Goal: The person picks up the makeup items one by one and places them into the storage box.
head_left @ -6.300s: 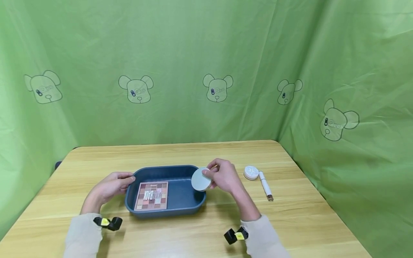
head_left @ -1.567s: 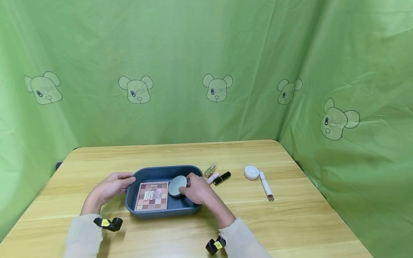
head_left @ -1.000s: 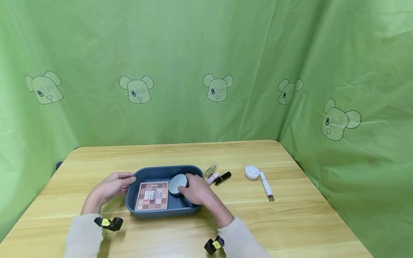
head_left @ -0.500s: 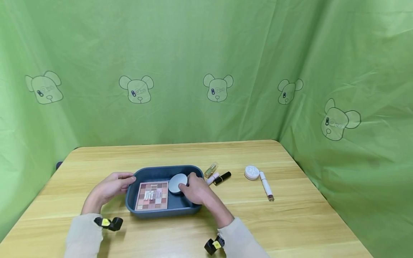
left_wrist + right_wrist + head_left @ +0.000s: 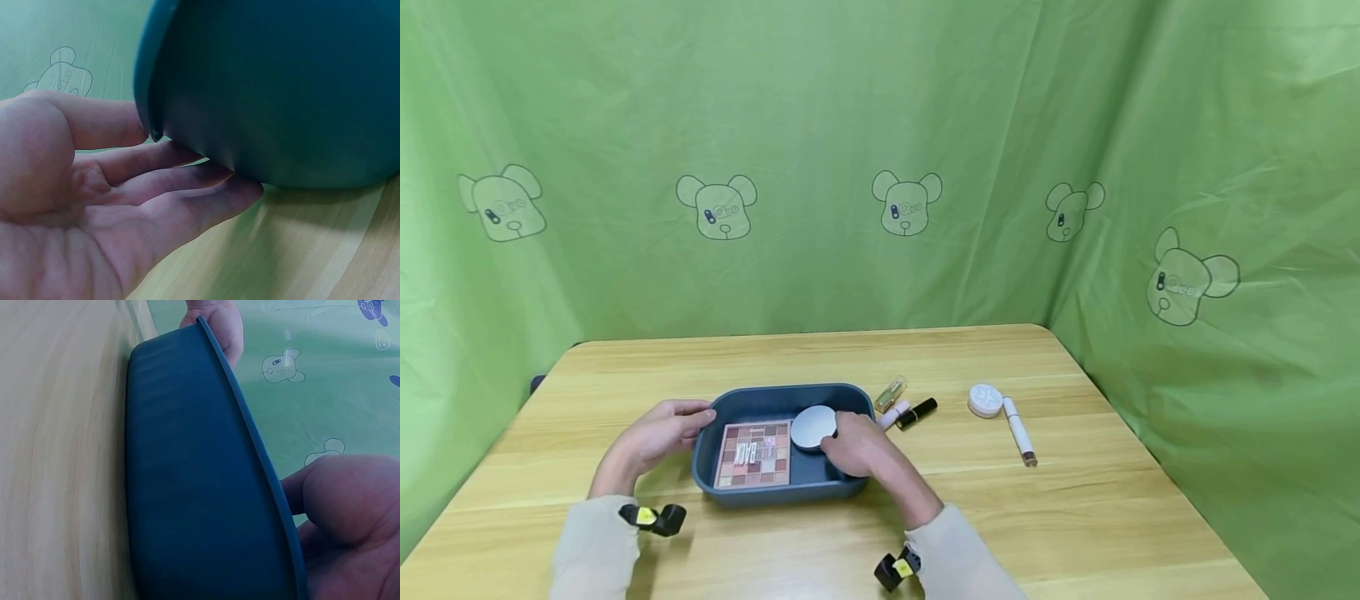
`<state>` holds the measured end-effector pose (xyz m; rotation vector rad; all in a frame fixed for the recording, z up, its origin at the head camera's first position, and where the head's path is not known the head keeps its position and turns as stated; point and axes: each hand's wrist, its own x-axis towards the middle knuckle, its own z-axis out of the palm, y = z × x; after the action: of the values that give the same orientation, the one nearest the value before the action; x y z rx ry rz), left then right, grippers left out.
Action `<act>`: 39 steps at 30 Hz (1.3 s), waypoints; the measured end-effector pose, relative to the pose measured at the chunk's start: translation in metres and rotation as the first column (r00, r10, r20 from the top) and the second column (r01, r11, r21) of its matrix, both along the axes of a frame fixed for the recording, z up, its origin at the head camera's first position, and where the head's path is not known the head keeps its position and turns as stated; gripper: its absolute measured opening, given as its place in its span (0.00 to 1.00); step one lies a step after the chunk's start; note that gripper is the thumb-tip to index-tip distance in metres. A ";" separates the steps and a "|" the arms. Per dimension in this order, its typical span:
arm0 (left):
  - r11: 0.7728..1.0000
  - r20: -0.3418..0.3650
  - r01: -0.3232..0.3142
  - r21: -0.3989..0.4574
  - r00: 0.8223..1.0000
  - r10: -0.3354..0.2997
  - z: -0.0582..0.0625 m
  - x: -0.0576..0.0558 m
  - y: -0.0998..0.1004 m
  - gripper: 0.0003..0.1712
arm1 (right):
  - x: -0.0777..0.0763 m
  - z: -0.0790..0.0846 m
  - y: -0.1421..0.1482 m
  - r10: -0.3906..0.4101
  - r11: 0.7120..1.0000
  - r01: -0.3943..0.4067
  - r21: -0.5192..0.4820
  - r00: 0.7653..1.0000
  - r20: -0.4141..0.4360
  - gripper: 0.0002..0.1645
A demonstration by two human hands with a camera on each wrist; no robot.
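At the left end of the tray (image 5: pixel 782 496), our left hand (image 5: pixel 658 433) pinches the rim: the thumb lies at its edge, and the other fingers, nearly straight and slightly apart, rest against the outer wall below. The tray sits on the desk (image 5: pixel 1112 533).

In the left part of the tray we have the palette (image 5: pixel 752 456), lying flat. Right of it, inside the tray, is the round case (image 5: pixel 812 427), pale side up, so close to the palette that we cannot tell whether they touch. Our right hand (image 5: pixel 859 442) reaches over the tray's right end to the case's right edge, thumb in front; the other fingertips are hidden, so we cannot tell whether they pinch the case or only rest by it.

Just beyond the tray's right end lie the gold tube (image 5: pixel 891 393), the pink tube (image 5: pixel 894 414) and the black tube (image 5: pixel 917 413), close together. Well to the right of the tray are the white round box (image 5: pixel 985 401) and, just beside it, the white stick (image 5: pixel 1018 431), its brown end toward us.

We judge the work partly done: two pieces are inside the tray, while five lie outside, to its right.
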<state>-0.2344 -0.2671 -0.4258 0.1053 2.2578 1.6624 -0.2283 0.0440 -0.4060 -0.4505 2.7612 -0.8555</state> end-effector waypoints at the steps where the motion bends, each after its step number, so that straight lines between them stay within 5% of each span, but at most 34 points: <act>1: 1.000 0.000 -0.001 -0.001 1.000 0.001 0.000 0.000 0.000 0.33 | 0.000 0.000 0.000 0.003 1.000 -0.003 0.004 1.000 0.000 0.19; 39: 1.000 -0.016 0.003 0.009 1.000 -0.003 0.000 0.000 0.000 0.33 | 0.000 0.000 0.000 -0.011 1.000 0.011 0.007 1.000 0.006 0.27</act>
<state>-0.2344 -0.2671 -0.4261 0.1239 2.2607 1.6763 -0.2286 0.0445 -0.4059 -0.4315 2.7632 -0.8474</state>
